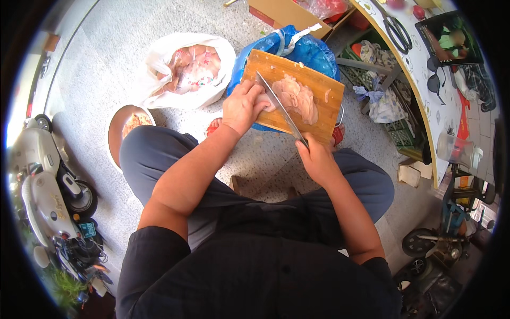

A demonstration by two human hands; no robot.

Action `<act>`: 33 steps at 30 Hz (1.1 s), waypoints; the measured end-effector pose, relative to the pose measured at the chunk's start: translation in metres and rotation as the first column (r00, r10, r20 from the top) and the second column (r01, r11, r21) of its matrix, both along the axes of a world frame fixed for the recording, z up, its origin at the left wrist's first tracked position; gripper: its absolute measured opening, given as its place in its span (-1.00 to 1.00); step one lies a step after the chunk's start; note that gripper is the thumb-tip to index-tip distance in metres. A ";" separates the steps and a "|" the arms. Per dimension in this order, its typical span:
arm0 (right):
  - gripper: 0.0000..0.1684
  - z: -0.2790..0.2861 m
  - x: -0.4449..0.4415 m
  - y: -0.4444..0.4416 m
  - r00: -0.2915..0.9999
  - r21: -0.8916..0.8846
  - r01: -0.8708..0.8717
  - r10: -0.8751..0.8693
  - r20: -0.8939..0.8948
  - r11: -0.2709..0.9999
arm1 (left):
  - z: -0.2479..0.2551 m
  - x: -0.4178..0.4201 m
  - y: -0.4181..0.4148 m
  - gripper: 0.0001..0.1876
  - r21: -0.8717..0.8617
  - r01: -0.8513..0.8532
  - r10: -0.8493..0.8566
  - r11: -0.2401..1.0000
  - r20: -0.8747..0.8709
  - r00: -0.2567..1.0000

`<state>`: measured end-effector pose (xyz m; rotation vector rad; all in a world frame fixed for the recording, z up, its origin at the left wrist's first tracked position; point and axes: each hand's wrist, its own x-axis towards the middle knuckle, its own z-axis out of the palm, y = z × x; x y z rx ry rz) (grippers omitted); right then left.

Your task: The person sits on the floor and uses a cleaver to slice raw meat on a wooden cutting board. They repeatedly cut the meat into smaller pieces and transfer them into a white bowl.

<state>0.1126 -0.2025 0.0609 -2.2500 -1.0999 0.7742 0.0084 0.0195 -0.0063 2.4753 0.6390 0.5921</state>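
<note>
My right hand point(317, 157) grips the handle of a long-bladed kitchen knife point(281, 108). The blade lies diagonally across a wooden cutting board point(331, 95), close beside my left hand point(244, 104). Bent fingers of that hand press a piece of pale raw meat point(266, 103) onto the board's left part. Thin slices of the same meat point(297, 97) lie in an overlapping pile to the right of the blade, with small scraps near the board's edges. The board rests over a bin or bucket lined with a blue plastic bag point(318, 52). How far the blade has cut is hidden.
Raw meat fills a white plastic bag point(229, 52) on the speckled floor. A round bowl point(115, 137) holding cut meat is beside my left knee. On the right, a table point(432, 115) carries scissors point(396, 32), sunglasses point(434, 81) and a screen. Behind the bin is a cardboard box point(279, 15).
</note>
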 end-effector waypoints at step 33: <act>-0.64 -0.019 -0.001 0.073 0.989 -0.097 0.003 0.011 0.146 0.995 | 0.000 -0.002 0.005 -0.81 -0.003 -0.013 0.013 1.000 0.002 1.000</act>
